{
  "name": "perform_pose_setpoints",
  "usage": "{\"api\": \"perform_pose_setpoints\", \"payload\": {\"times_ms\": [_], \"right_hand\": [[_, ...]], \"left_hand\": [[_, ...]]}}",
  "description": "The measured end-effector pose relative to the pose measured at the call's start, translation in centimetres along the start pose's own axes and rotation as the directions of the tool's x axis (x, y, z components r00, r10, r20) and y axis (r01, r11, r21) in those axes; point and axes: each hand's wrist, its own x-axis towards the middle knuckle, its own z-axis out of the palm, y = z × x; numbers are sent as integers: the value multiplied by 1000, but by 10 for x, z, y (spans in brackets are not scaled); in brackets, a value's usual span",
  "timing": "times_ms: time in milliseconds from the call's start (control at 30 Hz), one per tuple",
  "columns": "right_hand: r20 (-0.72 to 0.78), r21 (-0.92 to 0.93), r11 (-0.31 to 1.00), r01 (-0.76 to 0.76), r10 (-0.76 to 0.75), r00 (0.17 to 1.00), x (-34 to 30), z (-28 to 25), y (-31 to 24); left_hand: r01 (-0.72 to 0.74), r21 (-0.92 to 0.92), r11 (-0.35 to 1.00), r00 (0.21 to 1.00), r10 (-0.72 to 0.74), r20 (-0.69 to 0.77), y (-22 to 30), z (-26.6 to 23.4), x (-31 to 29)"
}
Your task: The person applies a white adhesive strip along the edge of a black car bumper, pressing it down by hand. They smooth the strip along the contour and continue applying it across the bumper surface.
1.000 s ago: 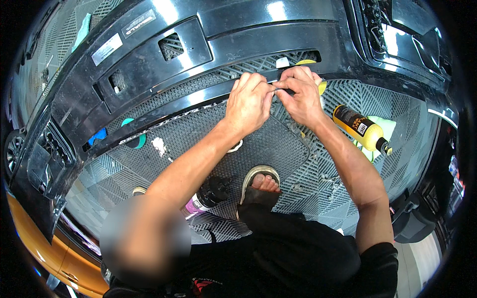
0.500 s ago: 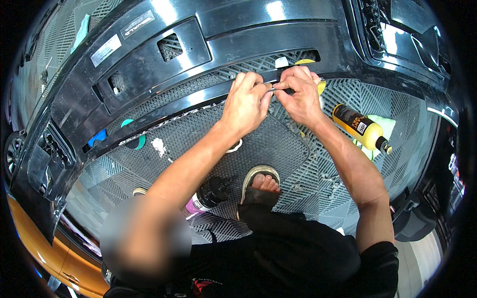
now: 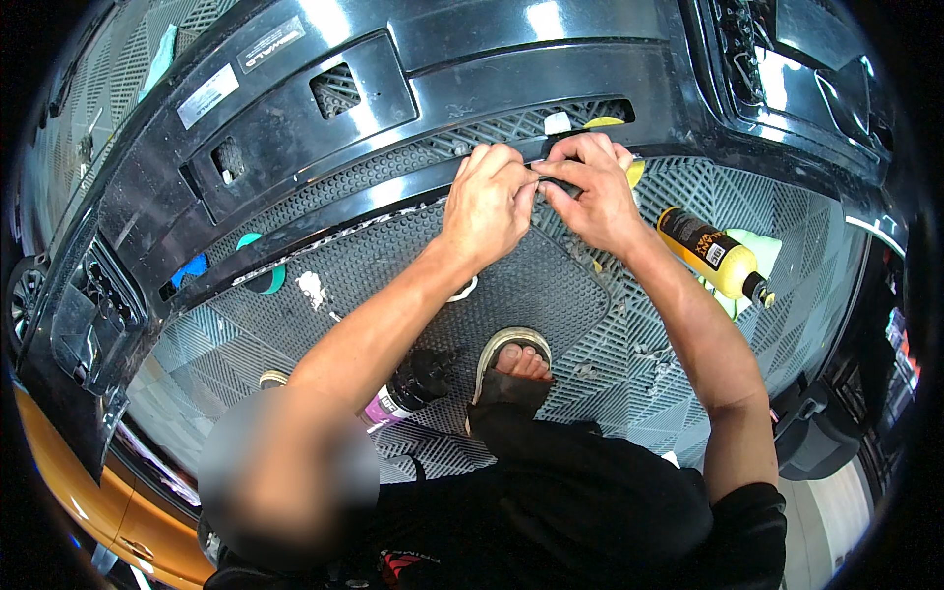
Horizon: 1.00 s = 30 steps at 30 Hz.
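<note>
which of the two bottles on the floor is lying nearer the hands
The yellow bottle with the black cap, just beside the right hand; the purple-labelled spray bottle lies by the foot.

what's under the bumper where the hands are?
Under the black bumper: grey grid floor tiles, a dark rubber mat, a yellow bottle. Left hand and right hand cover the lower edge they pinch.

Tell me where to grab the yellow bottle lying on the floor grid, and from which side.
Grip the yellow bottle around the middle of its body, coming from above. It lies on its side on the floor grid, dark cap toward the person's right, so the round barrel is exposed on top. The narrow cap end offers less to hold. Both hands are at the bumper.
</note>
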Motion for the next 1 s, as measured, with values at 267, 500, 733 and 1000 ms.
{"api": "perform_pose_setpoints", "payload": {"times_ms": [267, 500, 733, 1000], "right_hand": [[-92, 36, 999, -34, 37, 995, 2, 6, 0], [-104, 74, 997, -33, 41, 994, 1, 7, 2], [-96, 122, 988, -94, 106, 990, 2, 5, 0], [13, 6, 1000, -6, 6, 1000, -1, -1, 1]], "left_hand": [[90, -68, 994, 996, -92, -23, 3, 0, 2], [20, 33, 999, 1000, -21, 14, 6, -4, 1], [54, -6, 999, 998, -53, 29, 3, -4, 2], [7, -54, 998, 999, -6, 33, 3, -7, -2]]}}
